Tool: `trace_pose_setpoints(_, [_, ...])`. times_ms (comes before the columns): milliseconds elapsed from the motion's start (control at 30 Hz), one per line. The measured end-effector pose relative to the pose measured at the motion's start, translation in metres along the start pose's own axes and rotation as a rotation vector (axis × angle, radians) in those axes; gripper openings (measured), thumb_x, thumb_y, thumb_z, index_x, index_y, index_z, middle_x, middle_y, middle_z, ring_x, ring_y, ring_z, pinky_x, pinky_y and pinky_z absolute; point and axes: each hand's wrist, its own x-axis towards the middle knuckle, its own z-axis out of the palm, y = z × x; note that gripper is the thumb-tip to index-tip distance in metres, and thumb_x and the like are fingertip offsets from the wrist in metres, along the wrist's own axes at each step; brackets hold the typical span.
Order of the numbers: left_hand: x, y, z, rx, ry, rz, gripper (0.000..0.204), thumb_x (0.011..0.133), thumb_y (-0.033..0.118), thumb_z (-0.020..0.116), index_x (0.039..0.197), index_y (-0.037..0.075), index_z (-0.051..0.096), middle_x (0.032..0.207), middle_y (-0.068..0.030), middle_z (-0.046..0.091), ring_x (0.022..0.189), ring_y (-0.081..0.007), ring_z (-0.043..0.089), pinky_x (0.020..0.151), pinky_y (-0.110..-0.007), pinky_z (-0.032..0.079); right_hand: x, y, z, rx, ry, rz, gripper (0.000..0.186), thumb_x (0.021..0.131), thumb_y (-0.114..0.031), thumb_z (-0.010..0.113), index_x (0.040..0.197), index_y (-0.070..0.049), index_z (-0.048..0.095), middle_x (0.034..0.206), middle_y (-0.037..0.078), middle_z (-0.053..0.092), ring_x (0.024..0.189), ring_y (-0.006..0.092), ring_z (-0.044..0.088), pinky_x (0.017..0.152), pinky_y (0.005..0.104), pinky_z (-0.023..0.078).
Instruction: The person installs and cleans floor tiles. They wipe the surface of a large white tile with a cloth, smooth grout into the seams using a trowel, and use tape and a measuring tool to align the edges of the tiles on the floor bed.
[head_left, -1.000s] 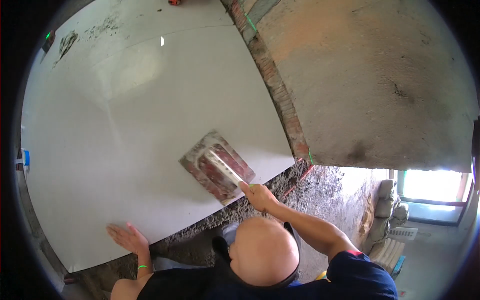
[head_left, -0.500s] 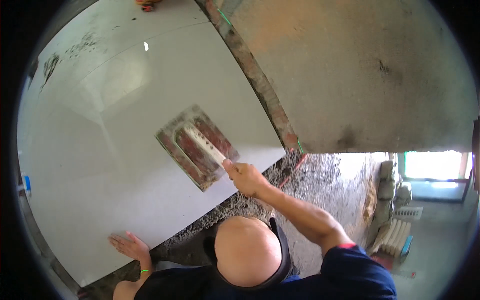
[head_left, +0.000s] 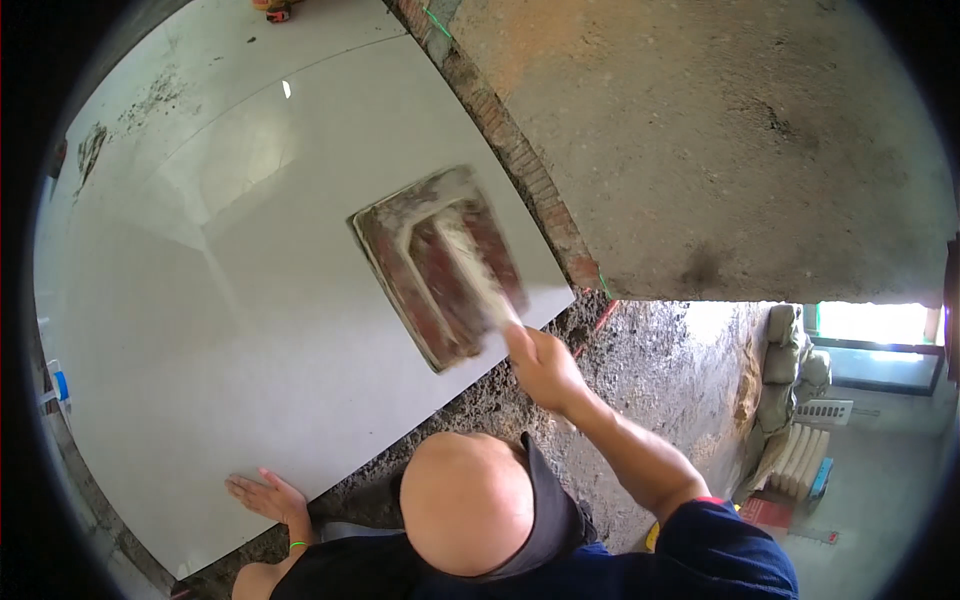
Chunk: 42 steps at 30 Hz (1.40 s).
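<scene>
A large glossy pale-grey tile (head_left: 250,370) covers the left and middle of the floor. My right hand (head_left: 546,368) grips the end of a pale handle on a rectangular float (head_left: 492,235). The float has a reddish-brown, mortar-smeared back and is blurred by motion. It hangs over the tile's right part, near its near-right corner; whether it touches the tile I cannot tell. My left hand (head_left: 270,496) lies flat on the tile by its near edge, fingers spread, with nothing in it.
A brick-edged strip (head_left: 530,180) separates the tile from a rough concrete surface (head_left: 700,150) at the far right. Dark mortar (head_left: 440,420) lines the tile's near edge. Sacks (head_left: 783,365) stand at the right. An orange-and-black tool (head_left: 276,10) rests at the far edge.
The float has moved right and slightly away from me with my right hand; it looks larger and more blurred. My left hand stays flat on the tile.
</scene>
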Motion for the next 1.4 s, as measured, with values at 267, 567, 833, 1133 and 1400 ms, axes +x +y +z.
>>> trace_pose_setpoints(267, [0.000,-0.002,0.010,-0.019,0.017,0.035,0.077,0.097,0.058,0.023,0.148,0.001,0.017,0.155,-0.0182,0.015,0.144,-0.0323,0.013,0.114,-0.046,0.015,0.039,-0.023,0.064,-0.258,-0.042,0.315,0.069,0.095,-0.057,0.036,0.085,0.005,0.065,0.083,0.032,0.062,0.080,0.0480,0.060,0.067,0.0504,0.047])
trace_pose_setpoints(567, [0.000,0.000,0.005,0.053,-0.010,-0.003,0.073,0.098,0.055,0.025,0.149,0.003,0.016,0.156,-0.0175,0.012,0.144,-0.0330,0.012,0.113,-0.048,0.016,-0.038,-0.025,0.017,-0.041,0.129,-0.009,0.034,0.093,-0.031,0.051,0.101,0.001,0.060,0.071,0.022,0.064,0.068,0.0398,0.066,0.065,0.0463,0.052])
trace_pose_setpoints(833, [0.003,0.002,0.007,-0.002,0.004,0.012,0.074,0.098,0.054,0.026,0.149,0.002,0.015,0.155,-0.0181,0.012,0.143,-0.0336,0.013,0.113,-0.048,0.015,0.024,-0.031,0.019,-0.006,0.014,0.063,0.062,0.096,-0.055,0.040,0.083,0.003,0.057,0.068,0.016,0.058,0.062,0.0248,0.054,0.062,0.0394,0.045])
trace_pose_setpoints(1133, [0.003,-0.001,-0.005,-0.013,-0.027,0.001,0.077,0.092,0.045,0.042,0.148,-0.001,0.016,0.155,-0.0222,0.012,0.144,-0.0357,0.011,0.114,-0.051,0.011,0.038,-0.035,0.111,-0.444,-0.185,-0.061,0.056,0.095,-0.050,0.040,0.087,0.001,0.061,0.074,0.024,0.061,0.072,0.0402,0.061,0.066,0.0469,0.048])
trace_pose_setpoints(1400, [0.006,0.007,-0.033,-0.089,-0.057,-0.212,0.079,0.091,0.051,0.042,0.146,-0.002,0.023,0.154,-0.0211,0.015,0.143,-0.0365,0.011,0.114,-0.052,0.010,0.032,-0.178,0.090,0.001,-0.456,-0.894,0.032,0.095,-0.029,0.049,0.091,0.001,0.058,0.055,0.013,0.048,0.045,0.0222,0.050,0.046,0.0339,0.040])
